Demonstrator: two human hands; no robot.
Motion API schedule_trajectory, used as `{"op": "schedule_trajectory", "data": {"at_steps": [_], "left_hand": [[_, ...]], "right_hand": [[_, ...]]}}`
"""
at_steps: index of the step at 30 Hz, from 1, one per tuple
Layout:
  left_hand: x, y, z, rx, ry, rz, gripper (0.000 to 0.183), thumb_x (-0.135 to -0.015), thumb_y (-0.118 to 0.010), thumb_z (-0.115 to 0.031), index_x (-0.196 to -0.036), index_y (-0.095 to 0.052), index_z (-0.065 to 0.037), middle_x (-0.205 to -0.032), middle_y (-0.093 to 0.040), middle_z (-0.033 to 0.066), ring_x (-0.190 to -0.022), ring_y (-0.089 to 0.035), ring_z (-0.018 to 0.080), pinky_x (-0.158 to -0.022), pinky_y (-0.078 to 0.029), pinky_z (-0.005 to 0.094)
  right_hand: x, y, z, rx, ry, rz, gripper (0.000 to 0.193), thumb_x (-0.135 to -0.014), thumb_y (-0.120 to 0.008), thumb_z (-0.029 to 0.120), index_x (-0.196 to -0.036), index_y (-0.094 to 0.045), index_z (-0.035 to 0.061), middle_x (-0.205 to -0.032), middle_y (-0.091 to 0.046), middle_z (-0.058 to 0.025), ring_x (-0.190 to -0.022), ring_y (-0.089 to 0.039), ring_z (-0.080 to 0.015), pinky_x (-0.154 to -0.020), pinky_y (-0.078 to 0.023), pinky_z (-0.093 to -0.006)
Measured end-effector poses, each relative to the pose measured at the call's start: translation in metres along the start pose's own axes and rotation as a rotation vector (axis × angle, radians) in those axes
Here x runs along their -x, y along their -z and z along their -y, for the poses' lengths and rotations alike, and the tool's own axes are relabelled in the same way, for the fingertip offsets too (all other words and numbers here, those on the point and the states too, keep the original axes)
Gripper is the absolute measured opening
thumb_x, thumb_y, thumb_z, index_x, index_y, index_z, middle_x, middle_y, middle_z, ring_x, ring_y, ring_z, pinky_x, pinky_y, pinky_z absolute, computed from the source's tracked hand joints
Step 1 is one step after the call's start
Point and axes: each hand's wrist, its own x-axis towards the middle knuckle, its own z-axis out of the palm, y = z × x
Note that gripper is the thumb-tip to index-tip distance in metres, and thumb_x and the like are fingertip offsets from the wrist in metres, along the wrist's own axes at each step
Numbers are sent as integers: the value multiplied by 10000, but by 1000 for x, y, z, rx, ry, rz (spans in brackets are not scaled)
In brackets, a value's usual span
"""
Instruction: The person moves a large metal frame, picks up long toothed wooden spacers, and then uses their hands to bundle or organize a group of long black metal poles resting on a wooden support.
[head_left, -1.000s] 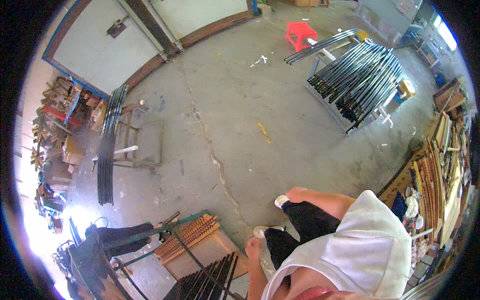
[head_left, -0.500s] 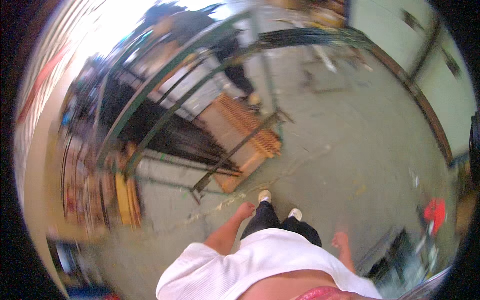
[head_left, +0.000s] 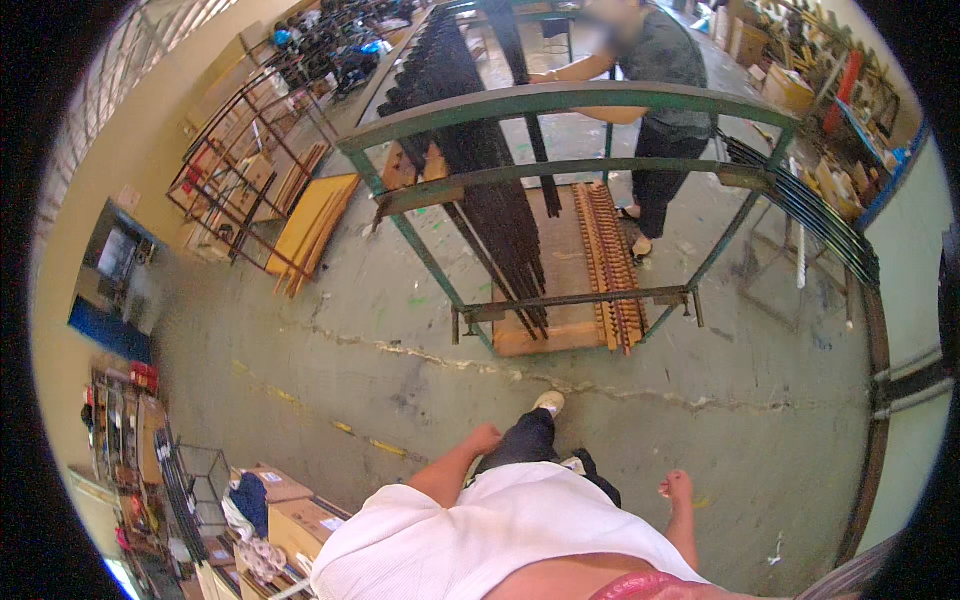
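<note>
My left hand (head_left: 485,438) hangs beside my dark trousers with its fingers curled in and nothing visible in it. On the other side, my right hand (head_left: 677,487) is held low over the floor, fingers folded, and no object shows in it. Neither hand touches anything apart from me. Ahead stands a green metal rack (head_left: 600,97) carrying long dark bars (head_left: 470,150) that slope down into it. At the rack's base lies a brown board (head_left: 555,325) with a stack of notched wooden strips (head_left: 605,260) along its right side.
Behind the rack another person (head_left: 670,90) in dark clothes reaches an arm toward the bars. Cardboard boxes (head_left: 300,530) stand close at my left. Farther left are yellow boards (head_left: 318,220) and a rusty frame (head_left: 225,165). Dark rods (head_left: 820,220) extend at the right near a pale wall.
My view has swung left, so the rack now stands straight ahead and the boxes come into sight. One shoe is forward. Both hands stay curled and low.
</note>
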Motion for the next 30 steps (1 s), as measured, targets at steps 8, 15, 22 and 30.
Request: {"op": "schedule_trajectory", "data": {"at_steps": [8,15,22,30], "left_hand": [[6,-13,35,168,103,-82,240,-669,-548,-222,-821,-636,-58,-767,-624,140,-697,-598,258,-664,-461,349],[12,-1,37,206,97,-135,212,-667,-529,-193,-779,-632,-46,-756,-618,149,-699,-598,253,-656,-460,349],[-4,12,18,177,102,-127,231,-670,-498,-185,-791,-627,-37,-739,-612,163,-679,-597,273,-648,-458,366],[-42,42,-8,245,104,-111,231,-694,-499,-188,-820,-623,-40,-807,-613,169,-719,-596,288,-675,-458,376]], "right_hand": [[-13,-44,20,50,-40,193,146,-786,-483,128,-880,-511,19,-636,-572,-143,-440,-556,-227,-376,-463,-341],[-16,-65,7,87,-95,288,137,-793,-507,177,-786,-498,40,-591,-561,-118,-424,-547,-209,-372,-457,-321],[-25,-48,19,-17,-185,210,136,-779,-527,158,-863,-529,52,-616,-560,-128,-462,-564,-227,-382,-470,-340],[-42,-45,61,51,-151,158,145,-777,-496,115,-875,-529,12,-645,-583,-142,-475,-574,-238,-404,-478,-345]]}}
